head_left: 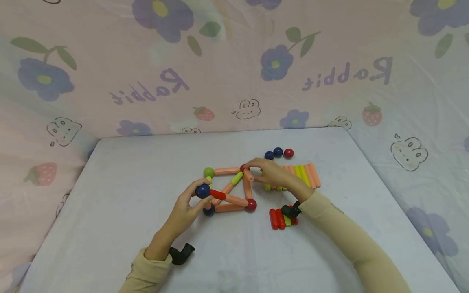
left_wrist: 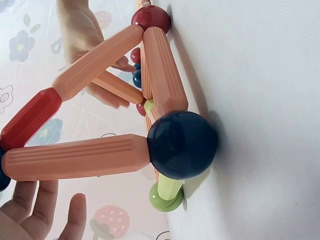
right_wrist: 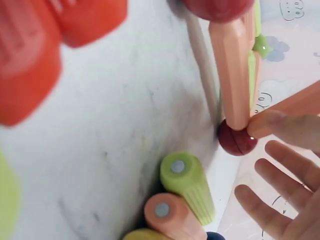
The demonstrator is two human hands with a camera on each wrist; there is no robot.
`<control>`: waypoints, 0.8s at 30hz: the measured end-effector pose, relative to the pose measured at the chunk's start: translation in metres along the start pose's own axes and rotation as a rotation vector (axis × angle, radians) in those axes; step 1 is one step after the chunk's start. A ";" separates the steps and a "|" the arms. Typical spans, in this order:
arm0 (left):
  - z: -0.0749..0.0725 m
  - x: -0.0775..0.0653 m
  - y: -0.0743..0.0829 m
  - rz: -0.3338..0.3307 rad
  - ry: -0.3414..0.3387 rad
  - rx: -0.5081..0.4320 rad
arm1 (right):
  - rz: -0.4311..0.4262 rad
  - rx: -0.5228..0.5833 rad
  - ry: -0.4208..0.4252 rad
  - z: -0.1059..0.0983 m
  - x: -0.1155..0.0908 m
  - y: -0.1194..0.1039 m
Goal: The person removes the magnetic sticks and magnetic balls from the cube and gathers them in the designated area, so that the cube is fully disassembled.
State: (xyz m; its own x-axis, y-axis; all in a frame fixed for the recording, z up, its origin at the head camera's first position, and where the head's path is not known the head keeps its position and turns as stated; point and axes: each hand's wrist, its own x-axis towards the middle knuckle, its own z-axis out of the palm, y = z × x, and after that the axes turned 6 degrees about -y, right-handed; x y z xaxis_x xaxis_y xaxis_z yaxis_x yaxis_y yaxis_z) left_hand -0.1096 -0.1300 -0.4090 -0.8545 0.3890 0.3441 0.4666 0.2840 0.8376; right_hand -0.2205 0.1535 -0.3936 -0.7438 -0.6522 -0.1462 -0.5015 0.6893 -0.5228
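Peach, green and red magnetic rods joined by balls form a frame lying on the table, with some rods rising from it. My left hand (head_left: 183, 211) holds the raised dark blue ball (head_left: 202, 191) between thumb and fingers. A red rod (head_left: 218, 194) and a peach rod (head_left: 236, 200) slope from that ball to the front red ball (head_left: 250, 205). Another peach rod (left_wrist: 75, 156) links it to the lower blue ball (left_wrist: 182, 145). At the back red ball (right_wrist: 237, 137), my right hand (head_left: 272, 173) pinches a peach rod (right_wrist: 292, 109), its other fingers spread.
Right of the frame lies a row of peach, yellow and green rods (head_left: 311, 175), partly behind the right hand. Behind them sit two blue balls and a red ball (head_left: 288, 153). Short red rods (head_left: 273, 219) and a green one lie nearer, under the right wrist camera (head_left: 291, 211).
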 end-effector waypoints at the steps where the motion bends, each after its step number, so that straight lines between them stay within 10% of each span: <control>1: 0.000 0.000 0.000 -0.003 -0.001 0.000 | -0.010 -0.003 -0.010 0.001 0.002 0.000; 13: -0.001 0.000 0.001 -0.012 -0.006 0.001 | -0.038 -0.084 0.042 0.009 0.016 -0.002; 24: -0.001 0.001 0.001 -0.012 -0.008 -0.001 | 0.110 -0.062 0.090 0.009 0.026 -0.008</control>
State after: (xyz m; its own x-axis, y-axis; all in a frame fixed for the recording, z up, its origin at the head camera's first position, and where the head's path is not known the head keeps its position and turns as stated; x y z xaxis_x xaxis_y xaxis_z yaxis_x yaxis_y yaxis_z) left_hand -0.1099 -0.1302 -0.4077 -0.8581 0.3928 0.3307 0.4563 0.2881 0.8419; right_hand -0.2323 0.1285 -0.4006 -0.8311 -0.5425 -0.1223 -0.4389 0.7750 -0.4546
